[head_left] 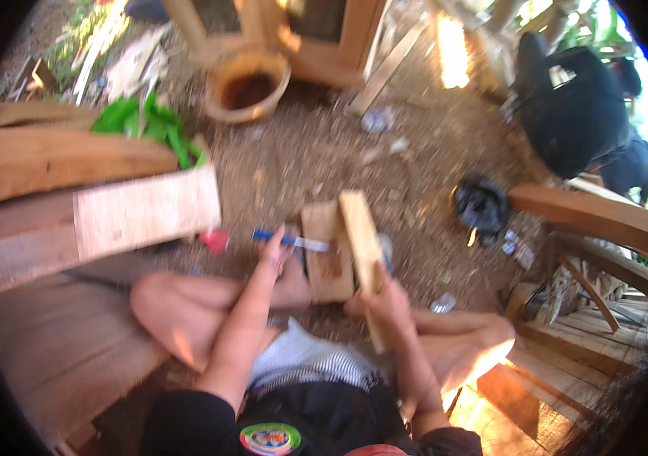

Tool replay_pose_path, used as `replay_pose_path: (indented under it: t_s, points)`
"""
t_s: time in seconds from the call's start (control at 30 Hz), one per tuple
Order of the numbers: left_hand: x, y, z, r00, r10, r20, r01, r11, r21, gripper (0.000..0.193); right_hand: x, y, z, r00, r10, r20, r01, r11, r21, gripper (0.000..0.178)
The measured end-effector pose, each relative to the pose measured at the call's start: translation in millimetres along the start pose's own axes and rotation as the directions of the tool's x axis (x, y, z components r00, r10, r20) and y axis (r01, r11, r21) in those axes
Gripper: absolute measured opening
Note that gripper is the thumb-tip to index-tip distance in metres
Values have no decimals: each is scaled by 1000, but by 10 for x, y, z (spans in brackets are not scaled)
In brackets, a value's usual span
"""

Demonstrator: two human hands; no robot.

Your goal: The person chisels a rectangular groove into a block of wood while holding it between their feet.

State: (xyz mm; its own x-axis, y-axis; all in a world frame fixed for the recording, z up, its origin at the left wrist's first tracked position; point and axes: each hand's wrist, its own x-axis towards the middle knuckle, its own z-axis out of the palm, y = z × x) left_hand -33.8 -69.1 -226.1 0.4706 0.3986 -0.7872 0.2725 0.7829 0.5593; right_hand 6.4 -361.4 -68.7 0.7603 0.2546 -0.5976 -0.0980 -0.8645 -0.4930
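My left hand (278, 249) is closed around a chisel (310, 245) with a blue handle. Its metal blade points right, over a flat piece of wood (325, 277) lying between my legs. A darker patch shows on that wood near the blade tip; whether it is a cut or a stain is too blurred to tell. In my right hand (388, 305) is a pale, straight wooden batten (360, 228), gripped near its lower part. The batten slants upward along the right edge of the flat wood. Whether the two pieces touch cannot be made out.
Planks (73, 163) are stacked at left, with green leaves (149, 125) behind. A round basin (248, 87) stands on the dirt floor before a wooden frame (324, 53). At right are a black plastic bag (481, 205), a wooden beam (582, 216) and a dark bulky object (571, 106).
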Motion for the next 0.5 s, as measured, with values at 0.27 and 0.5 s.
replay_pose_path:
  t_s: [0.27,0.5]
  points:
    - [219,152,-29,998,30,53,-30,1000,-9,29,66,-192,2,999,-49,2,49,990,-130,91]
    - [519,107,-149,976,-110,186,121,991,-50,29,114,12,210,987,-148,-63,142,985,-99,88]
